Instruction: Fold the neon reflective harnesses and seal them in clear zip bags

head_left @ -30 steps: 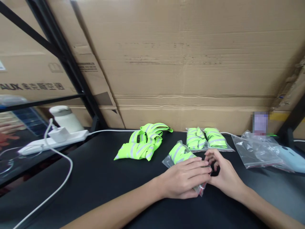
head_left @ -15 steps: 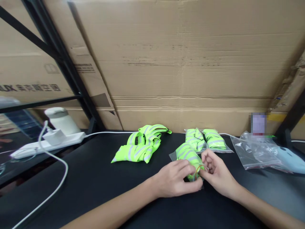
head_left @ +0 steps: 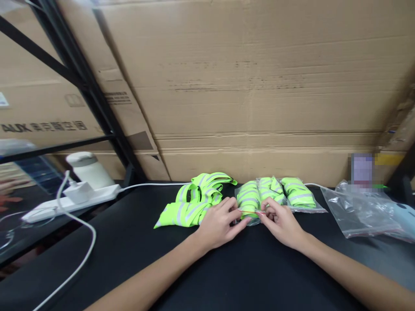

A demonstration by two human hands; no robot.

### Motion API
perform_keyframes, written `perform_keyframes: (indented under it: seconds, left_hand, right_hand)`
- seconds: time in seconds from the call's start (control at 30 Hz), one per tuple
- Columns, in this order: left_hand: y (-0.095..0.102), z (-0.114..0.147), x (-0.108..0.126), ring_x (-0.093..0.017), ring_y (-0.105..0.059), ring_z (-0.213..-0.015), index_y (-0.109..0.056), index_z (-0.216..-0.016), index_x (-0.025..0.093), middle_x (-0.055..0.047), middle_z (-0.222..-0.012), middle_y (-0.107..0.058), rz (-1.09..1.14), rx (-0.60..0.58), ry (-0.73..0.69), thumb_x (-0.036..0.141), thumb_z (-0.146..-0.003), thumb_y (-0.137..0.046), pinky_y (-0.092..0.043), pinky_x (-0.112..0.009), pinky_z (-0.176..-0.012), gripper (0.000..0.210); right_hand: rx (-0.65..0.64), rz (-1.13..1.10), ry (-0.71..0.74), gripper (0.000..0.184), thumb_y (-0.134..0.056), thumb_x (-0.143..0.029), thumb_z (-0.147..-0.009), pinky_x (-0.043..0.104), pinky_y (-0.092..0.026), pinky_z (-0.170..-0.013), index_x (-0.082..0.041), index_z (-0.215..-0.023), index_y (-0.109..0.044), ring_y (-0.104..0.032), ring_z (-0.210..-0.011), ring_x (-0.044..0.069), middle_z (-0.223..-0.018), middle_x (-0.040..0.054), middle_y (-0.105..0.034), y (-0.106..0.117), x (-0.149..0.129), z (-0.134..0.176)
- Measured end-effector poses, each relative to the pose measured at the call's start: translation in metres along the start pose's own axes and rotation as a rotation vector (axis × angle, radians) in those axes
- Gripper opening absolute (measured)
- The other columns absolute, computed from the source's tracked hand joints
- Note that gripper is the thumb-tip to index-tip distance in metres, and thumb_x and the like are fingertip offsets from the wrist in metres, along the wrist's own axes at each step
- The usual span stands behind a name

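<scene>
A clear zip bag [head_left: 249, 196] with a folded neon-green reflective strap inside lies at the left end of a row on the black table. My left hand [head_left: 223, 222] pinches the left side of its near edge, where a thin red line runs along the opening. The right corner of that same edge is between the fingers of my right hand [head_left: 280, 220]. Two more bagged straps, a middle one [head_left: 271, 190] and a right one [head_left: 298, 192], lie beside it. Left of my hands is a loose neon-green strap [head_left: 186, 209] with grey stripes, unbagged and partly behind my left hand.
Empty clear bags [head_left: 353, 211] lie at the right, near a light-blue object [head_left: 405, 218]. On the left are a white power strip [head_left: 71, 201] with its cable and a white bottle [head_left: 90, 170]. Cardboard [head_left: 259, 108] walls off the back; a black metal frame [head_left: 94, 103] stands left.
The bag in my hands has moved left and back, and now lies alongside the two other bagged straps. Both hands moved with it, and its near edge is now stretched straight between them.
</scene>
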State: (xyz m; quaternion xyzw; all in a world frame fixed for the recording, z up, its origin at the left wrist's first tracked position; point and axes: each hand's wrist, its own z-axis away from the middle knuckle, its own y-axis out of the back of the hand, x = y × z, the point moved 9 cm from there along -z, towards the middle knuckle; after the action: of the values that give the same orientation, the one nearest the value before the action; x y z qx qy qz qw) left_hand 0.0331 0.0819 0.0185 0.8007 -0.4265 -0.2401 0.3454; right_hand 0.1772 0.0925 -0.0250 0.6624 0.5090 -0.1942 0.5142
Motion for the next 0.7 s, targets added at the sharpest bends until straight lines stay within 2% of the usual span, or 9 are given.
perform_keyframes:
  seconds: [0.13,0.3,0.4,0.47,0.57,0.63,0.7]
  left_hand:
    - [-0.001,0.0,0.012,-0.013,-0.052,-0.068,-0.058,-0.078,0.017,-0.003,-0.082,-0.054,-0.058,0.086,-0.005,0.022,-0.098,-0.052,-0.042,-0.021,-0.055,0.022]
    - [-0.019,0.002,0.012,-0.015,-0.056,-0.071,-0.055,-0.085,0.019,-0.003,-0.084,-0.054,-0.152,-0.019,0.015,0.015,-0.101,-0.042,-0.045,-0.021,-0.054,0.021]
    - [-0.023,0.004,0.006,-0.015,-0.058,-0.073,-0.055,-0.086,0.018,-0.003,-0.085,-0.053,-0.113,-0.067,0.049,0.01,-0.099,-0.04,-0.048,-0.022,-0.056,0.021]
    - [-0.022,0.004,0.004,-0.016,-0.059,-0.075,-0.056,-0.088,0.018,-0.003,-0.087,-0.053,-0.06,-0.092,0.043,0.009,-0.098,-0.042,-0.049,-0.022,-0.059,0.02]
    - [-0.013,0.003,0.005,-0.015,-0.06,-0.077,-0.06,-0.094,0.019,-0.004,-0.092,-0.055,0.041,-0.131,-0.005,0.012,-0.097,-0.047,-0.051,-0.022,-0.061,0.016]
    - [-0.004,0.002,0.007,-0.014,-0.061,-0.078,-0.063,-0.098,0.019,-0.005,-0.097,-0.057,0.088,-0.138,-0.033,0.014,-0.097,-0.049,-0.052,-0.022,-0.063,0.016]
    - [0.003,0.002,0.008,-0.014,-0.062,-0.077,-0.066,-0.101,0.019,-0.006,-0.101,-0.058,0.107,-0.136,-0.046,0.017,-0.097,-0.05,-0.052,-0.023,-0.063,0.016]
  right_hand:
    - [0.039,0.037,0.014,0.002,-0.048,-0.024,-0.096,0.023,-0.026,-0.049,-0.024,-0.095,-0.046,-0.039,-0.047,0.01,-0.061,-0.0092,-0.044,0.003,-0.002,0.004]
    - [-0.002,0.109,0.055,0.012,-0.05,-0.017,-0.091,0.022,-0.036,-0.055,-0.024,-0.1,-0.046,-0.048,-0.053,0.011,-0.066,-0.0083,-0.048,-0.005,-0.005,0.005]
    - [-0.038,0.214,0.106,0.013,-0.048,-0.017,-0.093,0.022,-0.035,-0.053,-0.023,-0.105,-0.048,-0.046,-0.051,0.012,-0.064,-0.0087,-0.044,-0.009,-0.01,0.01]
    - [-0.021,0.324,0.152,0.014,-0.045,-0.016,-0.096,0.023,-0.037,-0.053,-0.022,-0.107,-0.05,-0.048,-0.051,0.012,-0.065,-0.007,-0.048,-0.006,-0.014,0.016]
    - [0.011,0.577,0.322,0.022,-0.039,-0.012,-0.098,0.026,-0.046,-0.063,-0.02,-0.109,-0.055,-0.061,-0.067,0.017,-0.079,0.0016,-0.062,0.002,-0.029,0.025]
    - [-0.039,0.78,0.493,0.029,-0.04,-0.01,-0.097,0.03,-0.049,-0.068,-0.019,-0.118,-0.059,-0.065,-0.079,0.021,-0.087,0.0063,-0.066,-0.002,-0.04,0.032]
    - [-0.105,0.939,0.589,0.039,-0.045,-0.01,-0.095,0.031,-0.051,-0.066,-0.019,-0.131,-0.057,-0.066,-0.085,0.024,-0.092,0.0082,-0.067,-0.007,-0.043,0.037]
